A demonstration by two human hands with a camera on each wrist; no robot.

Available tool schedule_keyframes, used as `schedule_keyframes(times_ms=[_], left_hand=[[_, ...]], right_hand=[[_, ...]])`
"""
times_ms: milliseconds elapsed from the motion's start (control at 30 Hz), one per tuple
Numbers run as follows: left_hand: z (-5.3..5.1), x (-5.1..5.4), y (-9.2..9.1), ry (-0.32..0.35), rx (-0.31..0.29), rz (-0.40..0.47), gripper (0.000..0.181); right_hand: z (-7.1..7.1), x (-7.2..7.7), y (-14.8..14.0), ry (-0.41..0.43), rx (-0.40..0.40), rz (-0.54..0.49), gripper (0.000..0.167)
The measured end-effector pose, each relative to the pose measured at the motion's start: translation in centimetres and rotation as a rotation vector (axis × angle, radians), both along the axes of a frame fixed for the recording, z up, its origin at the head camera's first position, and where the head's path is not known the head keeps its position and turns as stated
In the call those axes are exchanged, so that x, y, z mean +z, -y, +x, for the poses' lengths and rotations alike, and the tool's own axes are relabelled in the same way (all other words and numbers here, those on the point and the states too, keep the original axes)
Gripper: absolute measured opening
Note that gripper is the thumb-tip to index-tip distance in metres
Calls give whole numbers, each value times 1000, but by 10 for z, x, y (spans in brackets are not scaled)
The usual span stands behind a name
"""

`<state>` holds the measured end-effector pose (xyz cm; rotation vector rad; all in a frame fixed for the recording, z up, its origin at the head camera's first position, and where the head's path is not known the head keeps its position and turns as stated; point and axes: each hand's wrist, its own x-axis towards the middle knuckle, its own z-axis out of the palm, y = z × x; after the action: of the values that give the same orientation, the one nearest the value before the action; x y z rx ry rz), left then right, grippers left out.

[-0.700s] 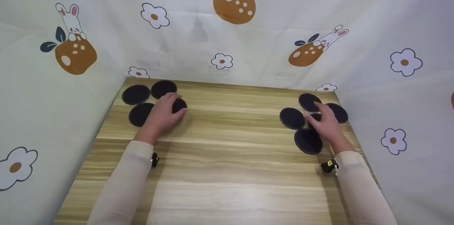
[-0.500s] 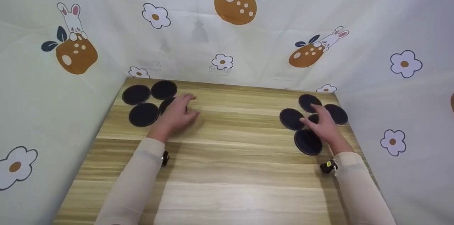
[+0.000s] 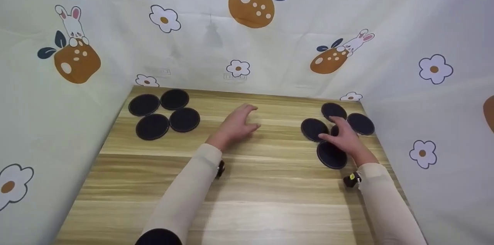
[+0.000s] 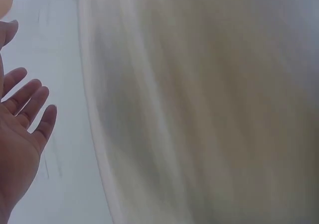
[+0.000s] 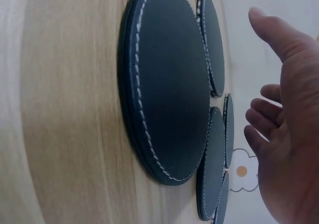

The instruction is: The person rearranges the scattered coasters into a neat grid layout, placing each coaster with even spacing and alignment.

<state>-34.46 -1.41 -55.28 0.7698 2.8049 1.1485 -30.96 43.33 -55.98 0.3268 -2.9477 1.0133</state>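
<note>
My left hand (image 3: 235, 124) hovers over the middle of the table, holding nothing, its thumb and fingers apart. In the left wrist view that hand (image 4: 19, 149) shows an empty palm with loosely spread fingers. Over the right group of round black coasters, my right hand (image 3: 346, 137) is held with thumb and fingers apart. It partly hides the central coaster (image 3: 335, 130) and overlaps the near coaster (image 3: 330, 155). Close up, a coaster (image 5: 172, 84) has white edge stitching and a layered-looking rim. The right hand (image 5: 294, 114) grips nothing there.
Several more black coasters, one of them the nearest of that group (image 3: 152, 126), lie flat at the table's back left. Patterned cloth (image 3: 285, 56) walls the wooden table (image 3: 266, 183) at the back and sides. A dark round shape (image 3: 159, 238) overlaps the left sleeve at the bottom edge.
My left hand has moved right, from over the left coasters to mid-table, uncovering them. My right hand has shifted slightly nearer and left. The dark round shape has come into view at the bottom.
</note>
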Motion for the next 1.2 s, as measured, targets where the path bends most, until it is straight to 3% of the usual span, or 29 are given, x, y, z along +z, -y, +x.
schedule_keyframes(times_ms=[367,633,1000,1200], left_hand=[[-16,1,-75,37,-77,33,72],[-19,-6,-123,55,-99,-39,76],[-19,-5,-166,67,-89,-94,87],[-13,-3,-185,95,-97,-132,92]], right_hand=[[-5,-9,1,21,11,32,97],[-9,-11,4,41,21,24,101],[-14,-13,5,85,29,51,110],[-18,-14,7,74,62,77,111]])
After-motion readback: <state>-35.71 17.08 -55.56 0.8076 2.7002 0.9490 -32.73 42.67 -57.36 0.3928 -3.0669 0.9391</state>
